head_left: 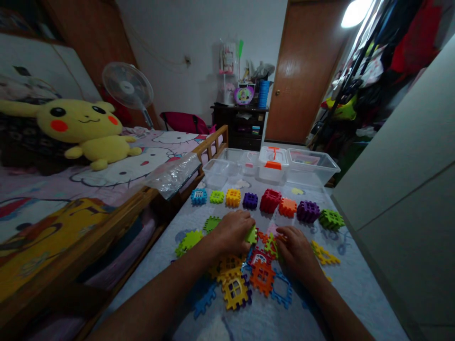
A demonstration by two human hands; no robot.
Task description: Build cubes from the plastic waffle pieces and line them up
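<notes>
A pale blue patterned cloth covers the counter. At 12 o'clock, on the far end, stand clear bins, with one lidded bin among them. Nearer, from 11 to 1 o'clock, runs a row: blue stack, lime stack, yellow stack, dark purple stack, red stack, orange stack, purple stack, green stack. Loose pieces overlap from the centre to 6 o'clock, including an orange piece and a yellow piece. A lime piece lies towards 9 o'clock, a yellow triangle towards 3.
</notes>
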